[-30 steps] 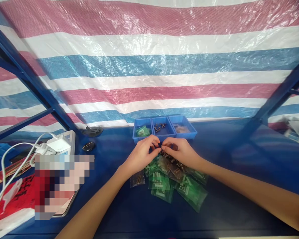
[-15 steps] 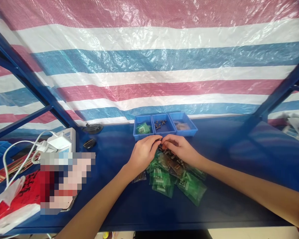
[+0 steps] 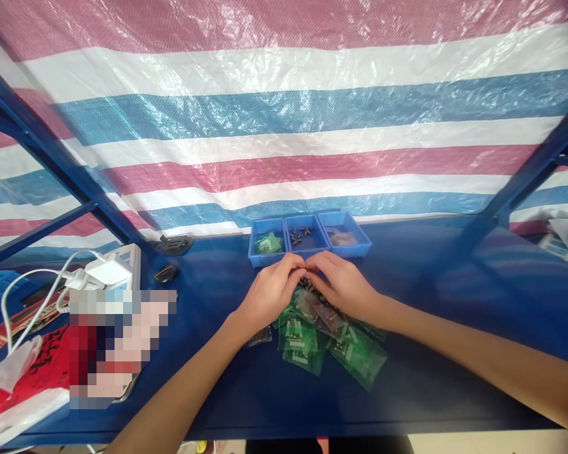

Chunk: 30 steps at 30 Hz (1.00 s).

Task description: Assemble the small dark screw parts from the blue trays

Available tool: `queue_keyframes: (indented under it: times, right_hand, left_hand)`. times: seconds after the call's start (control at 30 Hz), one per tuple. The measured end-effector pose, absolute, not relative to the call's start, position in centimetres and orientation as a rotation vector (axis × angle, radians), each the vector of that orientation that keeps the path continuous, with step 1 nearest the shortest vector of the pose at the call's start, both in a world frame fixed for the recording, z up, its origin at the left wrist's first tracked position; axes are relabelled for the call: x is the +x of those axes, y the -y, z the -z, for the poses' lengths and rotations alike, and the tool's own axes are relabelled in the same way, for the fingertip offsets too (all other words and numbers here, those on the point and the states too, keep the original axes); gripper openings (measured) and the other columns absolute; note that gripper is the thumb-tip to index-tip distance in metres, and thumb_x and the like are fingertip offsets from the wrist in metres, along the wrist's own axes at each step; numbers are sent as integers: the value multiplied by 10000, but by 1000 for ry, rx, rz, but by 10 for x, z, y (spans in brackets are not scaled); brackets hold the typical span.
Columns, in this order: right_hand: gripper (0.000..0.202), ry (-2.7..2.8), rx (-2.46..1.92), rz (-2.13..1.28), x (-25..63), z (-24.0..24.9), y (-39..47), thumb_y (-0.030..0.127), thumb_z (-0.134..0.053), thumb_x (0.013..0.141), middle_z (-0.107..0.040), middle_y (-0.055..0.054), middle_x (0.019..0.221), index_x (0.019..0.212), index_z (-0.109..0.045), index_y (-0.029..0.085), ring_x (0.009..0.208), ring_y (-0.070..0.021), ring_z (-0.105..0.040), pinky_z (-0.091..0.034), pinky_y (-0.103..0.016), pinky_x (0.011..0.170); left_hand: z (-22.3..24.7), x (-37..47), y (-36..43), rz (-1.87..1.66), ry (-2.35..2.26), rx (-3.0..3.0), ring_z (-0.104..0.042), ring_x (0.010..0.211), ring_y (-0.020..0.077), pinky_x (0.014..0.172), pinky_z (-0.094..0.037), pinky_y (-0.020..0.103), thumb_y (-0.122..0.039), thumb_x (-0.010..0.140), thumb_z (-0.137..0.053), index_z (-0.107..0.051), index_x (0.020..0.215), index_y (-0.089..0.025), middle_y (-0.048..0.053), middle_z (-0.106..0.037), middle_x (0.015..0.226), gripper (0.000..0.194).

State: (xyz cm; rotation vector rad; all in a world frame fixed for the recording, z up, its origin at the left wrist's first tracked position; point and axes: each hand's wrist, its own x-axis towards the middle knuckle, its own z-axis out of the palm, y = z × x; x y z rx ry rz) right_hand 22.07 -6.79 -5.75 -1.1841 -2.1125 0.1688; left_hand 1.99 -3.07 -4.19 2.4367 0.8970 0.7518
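My left hand [image 3: 272, 289] and my right hand [image 3: 348, 287] meet fingertip to fingertip just in front of the blue trays. Both are closed in a pinch; what they hold is hidden by the fingers. Under and in front of them lies a pile of small plastic bags. Green bags [image 3: 301, 340] with pale printed labels make up its front, and brownish clear bags [image 3: 330, 320] lie on top. Small metal parts [image 3: 308, 285] show beneath my right hand. Another little clear bag [image 3: 260, 337] lies left of the pile, by my left wrist.
Three joined blue trays stand behind my hands: the left tray [image 3: 261, 260] holds green bags, the middle tray [image 3: 316, 242] small metal parts, the right tray [image 3: 358, 251] clear bags. Leftward are a black mouse [image 3: 166, 273], a white charger [image 3: 108, 273] with cables, and a red bag [image 3: 42, 359].
My fingertips have drawn closer together, and my right fingers now cover more of the pinch point. The whole view has shifted slightly; the trays and bags keep their places.
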Motion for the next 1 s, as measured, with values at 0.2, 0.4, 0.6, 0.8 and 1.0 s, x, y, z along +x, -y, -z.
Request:
queue_keyframes:
  times: [0.2, 0.4, 0.6, 0.8, 1.0]
  right_hand:
    - [141, 2014, -1228, -344, 221, 55, 68, 285, -475, 1029, -666, -30, 833, 959, -582, 228, 714, -188, -603, -420, -294, 621]
    - [217, 1932, -1273, -483, 213, 47, 72, 339, -507, 1021, -620, 14, 697, 861, -592, 219, 563, -144, -517, -357, -272, 534]
    - [228, 1973, -1246, -412, 218, 42, 69, 350, -477, 1037, -645, -9, 747, 925, -628, 220, 593, -153, -536, -377, -276, 543]
    - [171, 2021, -1169, -359, 224, 47, 66, 263, -519, 996, -704, -57, 930, 1146, -593, 227, 738, -192, -638, -460, -291, 613]
    - [84, 1838, -1193, -642, 220, 47, 67, 300, -573, 957, -666, -14, 804, 913, -583, 228, 664, -165, -601, -445, -283, 577]
  left_hand:
    - [43, 15, 26, -722, -831, 2730, -663, 1093, 246, 795, -531, 316, -257, 1056, -415, -523, 1275, -233, 80, -673, 1208, 245]
    - [52, 14, 23, -995, -772, 2774, -695, 1035, 222, 871, -555, 332, -276, 1040, -474, -650, 1143, -209, 72, -738, 1091, 214]
    - [48, 16, 23, -990, -924, 2425, -720, 832, 199, 683, -540, 282, -328, 985, -590, -727, 1039, -226, 39, -772, 985, 180]
    - [43, 19, 27, -901, -899, 2030, -724, 769, 184, 662, -539, 271, -349, 991, -561, -610, 1192, -242, 14, -765, 921, 232]
    - [44, 22, 24, -883, -791, 1855, -713, 781, 178, 602, -503, 238, -373, 1012, -525, -658, 1045, -187, 43, -734, 849, 231]
